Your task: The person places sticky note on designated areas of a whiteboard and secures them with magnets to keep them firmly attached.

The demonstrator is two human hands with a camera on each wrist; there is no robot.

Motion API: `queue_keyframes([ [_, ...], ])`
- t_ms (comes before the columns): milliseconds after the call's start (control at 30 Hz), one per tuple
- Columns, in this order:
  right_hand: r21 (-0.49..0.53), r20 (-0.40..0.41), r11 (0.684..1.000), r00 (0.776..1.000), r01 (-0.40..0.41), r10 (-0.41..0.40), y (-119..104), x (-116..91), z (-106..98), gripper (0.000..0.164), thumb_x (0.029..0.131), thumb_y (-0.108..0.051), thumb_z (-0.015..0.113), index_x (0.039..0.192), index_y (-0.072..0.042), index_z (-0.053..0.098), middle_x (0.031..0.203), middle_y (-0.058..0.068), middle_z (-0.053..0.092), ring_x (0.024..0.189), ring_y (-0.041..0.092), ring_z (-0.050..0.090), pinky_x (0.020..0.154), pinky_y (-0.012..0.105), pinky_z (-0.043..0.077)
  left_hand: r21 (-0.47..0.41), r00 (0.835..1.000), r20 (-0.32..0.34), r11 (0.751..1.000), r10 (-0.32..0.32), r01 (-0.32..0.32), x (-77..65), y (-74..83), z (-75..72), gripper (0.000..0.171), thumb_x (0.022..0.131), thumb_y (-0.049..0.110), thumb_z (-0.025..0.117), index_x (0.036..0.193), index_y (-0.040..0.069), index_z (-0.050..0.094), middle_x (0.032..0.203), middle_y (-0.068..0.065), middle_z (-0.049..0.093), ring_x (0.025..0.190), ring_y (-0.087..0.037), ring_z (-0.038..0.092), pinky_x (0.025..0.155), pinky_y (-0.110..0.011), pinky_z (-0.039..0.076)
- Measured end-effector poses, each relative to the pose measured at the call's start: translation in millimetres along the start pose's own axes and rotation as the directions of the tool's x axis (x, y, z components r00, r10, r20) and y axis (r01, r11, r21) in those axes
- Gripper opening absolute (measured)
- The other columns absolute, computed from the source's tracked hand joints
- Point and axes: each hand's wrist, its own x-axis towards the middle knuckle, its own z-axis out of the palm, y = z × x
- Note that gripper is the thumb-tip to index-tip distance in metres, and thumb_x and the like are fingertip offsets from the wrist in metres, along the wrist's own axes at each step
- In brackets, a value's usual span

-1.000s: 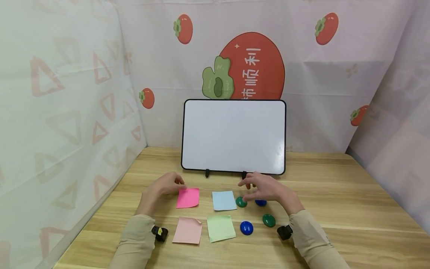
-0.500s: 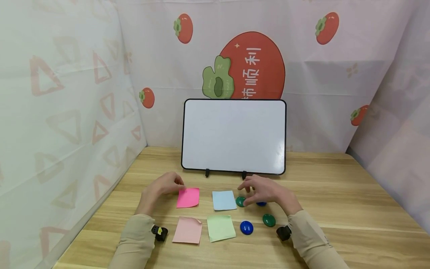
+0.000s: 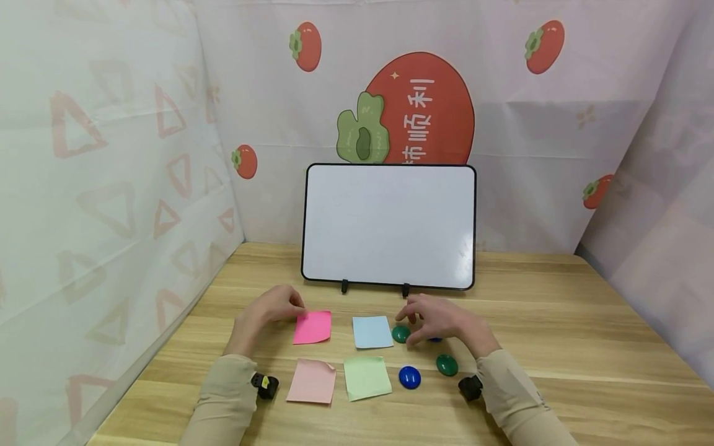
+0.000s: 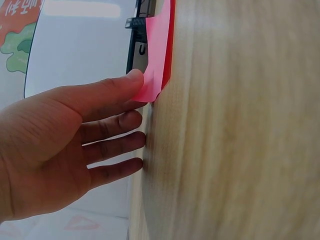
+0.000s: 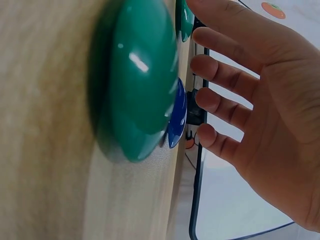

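Head view, left hand (image 3: 279, 303) pinching bright-pink note (image 3: 313, 328) at corner, right hand (image 3: 437, 316) spread, empty, beside green disc (image 3: 400, 334)

Left hand (image 4: 45, 155), right hand (image 5: 280, 115): bare. Left sleeve (image 3: 220, 396), right sleeve (image 3: 521, 396): beige cloth, creased, long. Left camera (image 3: 269, 388): black, compact, block-shaped; yellow mark (image 3: 265, 382) on top. Right camera (image 3: 471, 388): black, compact, block-shaped.

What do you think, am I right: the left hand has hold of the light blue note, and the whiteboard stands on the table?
Not quite: the left hand has hold of the bright pink note, as the left wrist view shows. The light blue note lies apart from it. The whiteboard does stand on the table.
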Motion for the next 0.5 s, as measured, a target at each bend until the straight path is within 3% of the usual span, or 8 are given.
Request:
queue_keyframes([
  [167,0.01,0.008,1.0,1.0,0.003,-0.003,1.4,0.8,2.5,0.042,0.081,-0.039,0.082,0.117,-0.02,0.072,0.095,-0.005,0.057,0.084,0.011,0.05,0.071,0.024,0.042,-0.002,1.0,0.001,1.0,0.0,0.0,-0.9,0.1,0.5,0.018,0.086,0.023,0.075,0.073,0.011,0.071,0.063,0.005,0.053,0.061,-0.01,0.045,0.056,-0.025,0.037],
  [500,0.016,0.014,1.0,1.0,-0.01,0.01,3.6,2.0,3.8,0.04,0.081,-0.038,0.082,0.116,-0.021,0.073,0.093,-0.006,0.058,0.084,0.01,0.048,0.072,0.025,0.042,-0.001,1.0,0.006,1.0,0.004,-0.004,-0.6,0.1,0.7,0.018,0.085,0.022,0.076,0.073,0.01,0.071,0.063,0.004,0.053,0.061,-0.011,0.046,0.056,-0.026,0.037],
])
